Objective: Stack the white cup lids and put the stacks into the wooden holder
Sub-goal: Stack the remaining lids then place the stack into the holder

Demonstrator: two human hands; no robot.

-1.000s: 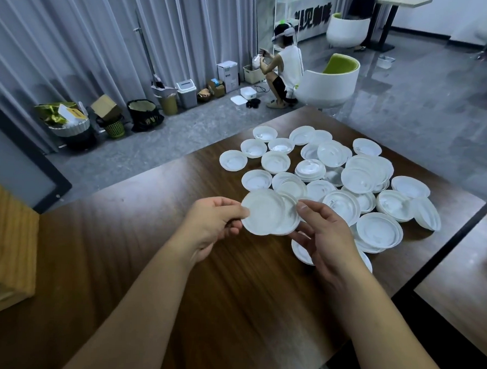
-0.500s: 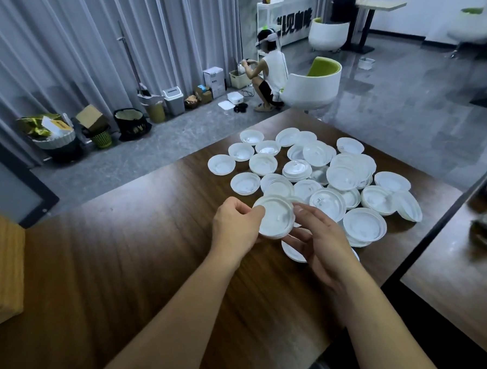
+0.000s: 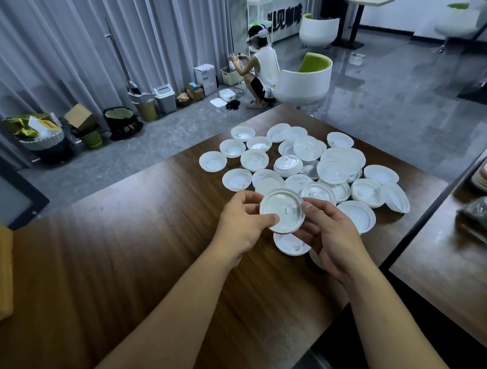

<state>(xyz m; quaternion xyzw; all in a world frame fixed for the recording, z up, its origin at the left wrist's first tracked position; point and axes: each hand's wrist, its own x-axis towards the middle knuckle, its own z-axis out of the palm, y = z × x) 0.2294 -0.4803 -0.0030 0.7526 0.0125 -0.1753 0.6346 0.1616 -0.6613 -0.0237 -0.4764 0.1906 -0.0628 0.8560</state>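
On the dark wooden table point(image 3: 124, 277), the loose spread of white cup lids point(image 3: 308, 165) lay just beyond both hands. The left hand point(image 3: 241, 226) and right hand point(image 3: 331, 239) pinched a small lid stack point(image 3: 282, 210) by opposite rims. A second earlier two offset lids were held; now they sat nested, so stacking had barely begun.

White cup lids point(image 3: 294, 170) on dark brown, wood-grained table point(image 3: 119, 262). Beyond table: pale grey pleated curtains point(image 3: 74, 48), white chair point(image 3: 304, 83) with green seat.
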